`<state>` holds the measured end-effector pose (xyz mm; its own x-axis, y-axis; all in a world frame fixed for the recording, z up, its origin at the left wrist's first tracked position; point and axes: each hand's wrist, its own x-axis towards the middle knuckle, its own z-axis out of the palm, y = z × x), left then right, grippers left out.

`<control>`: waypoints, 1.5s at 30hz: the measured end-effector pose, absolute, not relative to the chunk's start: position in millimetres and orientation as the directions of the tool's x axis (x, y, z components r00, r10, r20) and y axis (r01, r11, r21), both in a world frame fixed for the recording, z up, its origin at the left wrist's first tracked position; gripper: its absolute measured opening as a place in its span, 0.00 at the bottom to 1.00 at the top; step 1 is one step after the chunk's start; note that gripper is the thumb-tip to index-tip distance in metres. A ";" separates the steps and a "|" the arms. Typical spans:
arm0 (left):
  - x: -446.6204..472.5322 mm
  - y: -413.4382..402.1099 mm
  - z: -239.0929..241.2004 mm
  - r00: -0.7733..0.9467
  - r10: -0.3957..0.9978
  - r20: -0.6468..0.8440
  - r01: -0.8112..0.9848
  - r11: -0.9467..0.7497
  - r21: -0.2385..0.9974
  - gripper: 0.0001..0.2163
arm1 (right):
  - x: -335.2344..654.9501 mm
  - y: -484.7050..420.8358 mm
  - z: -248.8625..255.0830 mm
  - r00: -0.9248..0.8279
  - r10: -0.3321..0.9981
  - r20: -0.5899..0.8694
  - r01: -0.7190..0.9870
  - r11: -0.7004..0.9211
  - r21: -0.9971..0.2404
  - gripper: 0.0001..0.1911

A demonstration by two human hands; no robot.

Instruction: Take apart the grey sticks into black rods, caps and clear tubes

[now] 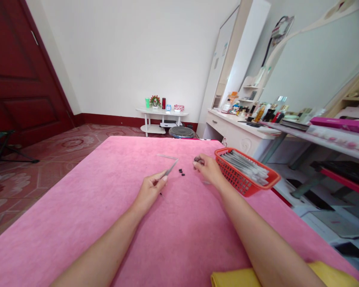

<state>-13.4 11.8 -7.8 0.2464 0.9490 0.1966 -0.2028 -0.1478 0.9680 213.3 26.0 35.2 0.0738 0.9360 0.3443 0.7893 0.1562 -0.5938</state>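
My left hand (151,191) is closed on a slim grey pen-like stick (172,167), which points forward and to the right. Just beyond its tip, a thin clear strip (164,156) lies on the pink cloth (101,191). Several small black pieces (181,171) rest on the cloth between my hands. The fingers of my right hand (209,169) are pinched on a small dark piece (198,160), too small to name. Beside that hand stands an orange-red plastic basket (239,182), holding many slim grey sticks (243,165) in clear wrapping.
A folded yellow cloth (235,279) lies at the near edge, under my right forearm. Cosmetics crowd a white dressing table (227,123) on the right. Against the far wall is a small white table (142,110) with a cup and flowers. A red door (14,71) is at left.
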 end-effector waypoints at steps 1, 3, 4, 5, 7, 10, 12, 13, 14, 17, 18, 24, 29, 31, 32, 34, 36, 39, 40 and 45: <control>-13.0 12.2 -8.0 0.241 0.946 0.215 -0.182 -0.174 0.968 0.15 | 211.9 26.1 37.3 0.054 0.931 0.360 0.724 0.212 -0.656 0.11; -12.5 12.9 -7.4 0.242 0.936 0.256 -0.150 -0.224 0.963 0.13 | 208.7 25.5 41.5 0.013 0.935 0.354 0.610 0.273 -0.744 0.13; -12.5 13.0 -6.9 0.251 0.930 0.269 -0.138 -0.241 0.961 0.13 | 207.2 24.8 43.6 -0.008 0.939 0.343 0.567 0.287 -0.772 0.13; -12.6 13.1 -6.5 0.260 0.925 0.277 -0.128 -0.252 0.959 0.12 | 205.9 23.8 45.8 -0.028 0.944 0.329 0.535 0.292 -0.793 0.14; -12.9 13.1 -6.3 0.274 0.919 0.284 -0.093 -0.269 0.959 0.11 | 203.7 21.5 49.8 -0.071 0.950 0.304 0.497 0.298 -0.815 0.13; -13.3 13.2 -8.0 0.295 0.910 0.291 -0.017 -0.300 0.954 0.11 | 201.4 18.1 54.7 -0.150 0.941 0.303 0.483 0.337 -0.808 0.10; -13.4 13.6 -9.5 0.314 0.901 0.300 0.011 -0.319 0.948 0.12 | 199.9 16.3 57.3 -0.202 0.926 0.320 0.481 0.378 -0.791 0.08; -13.4 13.7 -10.2 0.321 0.897 0.304 0.016 -0.326 0.945 0.12 | 199.2 15.6 58.4 -0.223 0.918 0.328 0.477 0.396 -0.784 0.08; -13.4 13.9 -10.6 0.324 0.895 0.306 0.019 -0.329 0.944 0.12 | 198.4 15.0 59.4 -0.240 0.911 0.336 0.475 0.412 -0.778 0.07; -13.6 14.2 -11.0 0.340 0.897 0.283 0.043 -0.315 0.948 0.14 | 196.3 13.3 62.0 -0.268 0.895 0.356 0.486 0.445 -0.752 0.07; -13.8 14.2 -10.9 0.345 0.898 0.273 0.056 -0.310 0.949 0.15 | 195.7 12.7 62.7 -0.270 0.892 0.363 0.493 0.451 -0.744 0.07; -13.7 14.2 -9.8 0.345 0.905 0.249 0.066 -0.288 0.955 0.15 | 193.8 10.1 66.5 -0.234 0.895 0.380 0.517 0.445 -0.731 0.07; -13.2 13.2 -7.5 0.342 0.908 0.242 0.054 -0.276 0.960 0.15 | 192.9 9.0 66.8 -0.261 0.891 0.371 0.560 0.452 -0.694 0.07; -13.5 11.7 -5.3 0.343 0.914 0.217 0.058 -0.251 0.966 0.15 | 191.7 7.9 67.4 -0.274 0.884 0.380 0.584 0.466 -0.664 0.07; -13.9 10.9 -4.1 0.345 0.919 0.192 0.065 -0.227 0.972 0.15 | 190.9 7.1 68.2 -0.280 0.878 0.387 0.592 0.476 -0.650 0.07; -15.3 9.2 -1.6 0.359 0.926 0.122 0.077 -0.159 0.984 0.17 | 189.3 4.9 71.0 -0.301 0.864 0.404 0.596 0.501 -0.627 0.07; -17.3 8.2 0.6 0.400 0.916 0.039 0.060 -0.068 0.996 0.20 | 188.0 2.2 74.7 -0.338 0.844 0.416 0.594 0.534 -0.602 0.07; -21.2 8.5 3.0 0.520 0.850 -0.081 -0.004 0.097 0.995 0.21 | 186.4 -1.3 79.3 -0.402 0.808 0.430 0.576 0.588 -0.567 0.07; -22.5 8.9 3.6 0.564 0.818 -0.112 -0.023 0.151 0.988 0.20 | 185.9 -2.1 79.9 -0.417 0.800 0.432 0.568 0.600 -0.563 0.07; -26.8 9.8 3.5 0.676 0.722 -0.146 -0.078 0.267 0.961 0.17 | 183.2 -3.2 76.8 -0.414 0.814 0.407 0.524 0.579 -0.625 0.07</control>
<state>-26.8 9.8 3.5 0.6764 0.7220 -0.1457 -0.0778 0.2668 0.9606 183.2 -3.2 76.8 -0.4137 0.8143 0.4071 0.5239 0.5787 -0.6251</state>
